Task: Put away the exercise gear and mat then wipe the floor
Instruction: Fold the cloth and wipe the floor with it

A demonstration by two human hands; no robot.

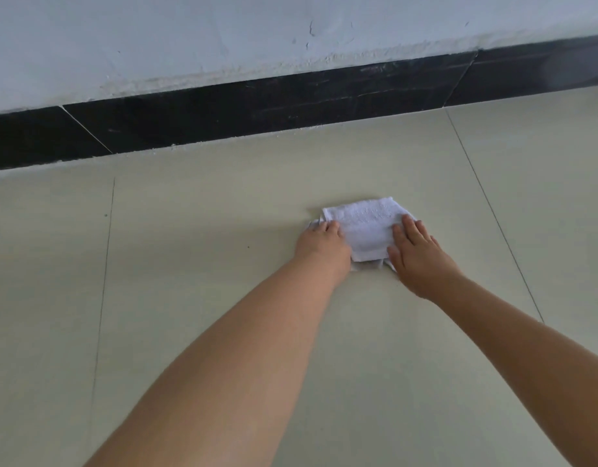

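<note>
head view: both hands press a folded white cloth (368, 227) on the tiled floor (206, 264); left hand (323, 246) fingers curled on its edge, right hand (417, 256) fingers flat, together.

Floor (223, 203): large pale cream tiles with a smooth, faintly glossy surface, laid in straight rows.
Joints (106, 251): thin dark lines are seen between the tiles, one at the left and one at the right.
Skirting (257, 112): a band of black stone-like pieces is set along the foot of the wall, with pale diagonal seams between the pieces and faint scratches.
Wall (156, 38): painted pale grey-white; rough, chipped plaster is seen just above the skirting, and small cracks higher up.
Light: soft and even; only faint shadows are cast on the floor.
</note>
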